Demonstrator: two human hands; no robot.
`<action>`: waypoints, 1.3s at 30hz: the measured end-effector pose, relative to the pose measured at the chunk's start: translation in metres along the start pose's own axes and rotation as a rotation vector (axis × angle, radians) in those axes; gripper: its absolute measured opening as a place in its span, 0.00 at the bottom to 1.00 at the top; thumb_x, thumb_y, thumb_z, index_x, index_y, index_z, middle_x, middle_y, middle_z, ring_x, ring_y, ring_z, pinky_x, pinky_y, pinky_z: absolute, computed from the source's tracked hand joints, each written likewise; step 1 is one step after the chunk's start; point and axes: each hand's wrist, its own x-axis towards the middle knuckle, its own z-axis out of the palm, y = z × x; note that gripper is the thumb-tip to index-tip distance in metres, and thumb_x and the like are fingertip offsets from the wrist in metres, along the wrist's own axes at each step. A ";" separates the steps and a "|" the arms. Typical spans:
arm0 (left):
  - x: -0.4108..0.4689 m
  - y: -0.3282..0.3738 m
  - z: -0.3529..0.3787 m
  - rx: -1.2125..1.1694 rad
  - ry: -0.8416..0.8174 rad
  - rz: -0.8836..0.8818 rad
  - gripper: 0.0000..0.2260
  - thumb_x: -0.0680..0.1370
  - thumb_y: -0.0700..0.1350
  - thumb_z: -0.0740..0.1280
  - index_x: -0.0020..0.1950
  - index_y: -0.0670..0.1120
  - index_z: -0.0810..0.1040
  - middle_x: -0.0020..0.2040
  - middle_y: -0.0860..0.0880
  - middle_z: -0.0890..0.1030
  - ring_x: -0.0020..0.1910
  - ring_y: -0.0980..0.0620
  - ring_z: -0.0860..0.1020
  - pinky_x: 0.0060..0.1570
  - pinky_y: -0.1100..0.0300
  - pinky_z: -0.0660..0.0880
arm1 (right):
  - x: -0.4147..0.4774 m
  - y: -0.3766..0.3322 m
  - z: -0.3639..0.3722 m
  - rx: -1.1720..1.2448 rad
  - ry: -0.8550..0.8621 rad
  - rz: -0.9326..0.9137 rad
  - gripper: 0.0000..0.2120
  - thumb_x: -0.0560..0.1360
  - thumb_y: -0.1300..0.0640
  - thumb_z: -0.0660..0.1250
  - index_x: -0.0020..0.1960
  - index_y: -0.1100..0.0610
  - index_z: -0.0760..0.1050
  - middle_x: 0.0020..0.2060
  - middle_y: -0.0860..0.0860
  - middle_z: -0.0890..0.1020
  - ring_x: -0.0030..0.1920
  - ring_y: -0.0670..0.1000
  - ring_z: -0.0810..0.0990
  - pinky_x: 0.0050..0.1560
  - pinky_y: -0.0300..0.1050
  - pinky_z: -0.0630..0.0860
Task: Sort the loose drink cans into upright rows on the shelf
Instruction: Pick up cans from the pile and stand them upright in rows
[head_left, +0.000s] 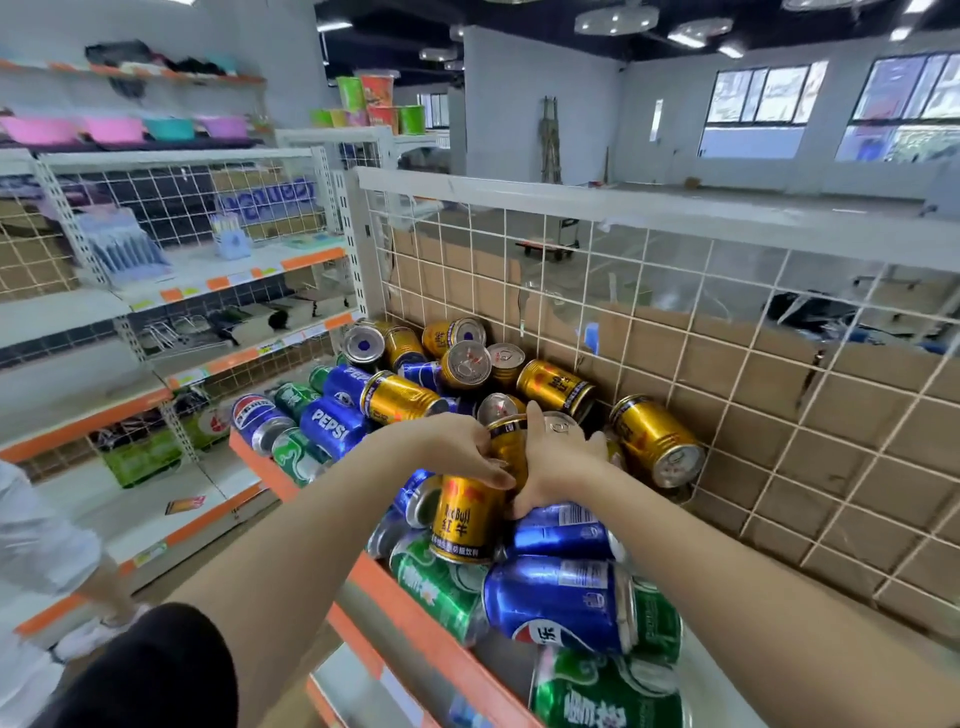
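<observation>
Glossy, smooth metal on the cans. Matt, creased brown cardboard behind white-coated wire mesh panel.

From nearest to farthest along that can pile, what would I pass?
Green can, blue Pepsi can, upright Red Bull can, left hand gripping a gold can beside right hand around a silver-topped can, far gold can at the wire grid.

Gold can and silver-topped can largely behind left hand and right hand; green can cropped at bottom edge.
</observation>
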 end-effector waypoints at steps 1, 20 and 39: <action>-0.002 0.000 0.002 -0.012 0.003 0.008 0.25 0.73 0.61 0.67 0.60 0.44 0.75 0.55 0.46 0.78 0.54 0.48 0.76 0.51 0.57 0.72 | -0.001 -0.001 0.001 0.032 0.000 0.006 0.61 0.65 0.43 0.75 0.74 0.54 0.29 0.73 0.62 0.61 0.73 0.65 0.55 0.72 0.64 0.48; -0.035 -0.015 0.019 0.022 0.466 0.006 0.28 0.64 0.68 0.69 0.55 0.51 0.75 0.51 0.54 0.79 0.47 0.54 0.75 0.39 0.59 0.71 | -0.018 0.006 -0.024 0.569 0.447 0.063 0.32 0.68 0.43 0.71 0.63 0.60 0.65 0.57 0.57 0.76 0.56 0.58 0.76 0.54 0.51 0.74; -0.076 0.036 0.005 -0.240 0.822 0.246 0.31 0.61 0.70 0.68 0.57 0.54 0.79 0.51 0.55 0.82 0.51 0.53 0.78 0.45 0.60 0.71 | -0.149 0.039 -0.018 0.812 0.811 0.046 0.27 0.61 0.43 0.75 0.58 0.44 0.74 0.46 0.34 0.78 0.47 0.32 0.76 0.42 0.23 0.69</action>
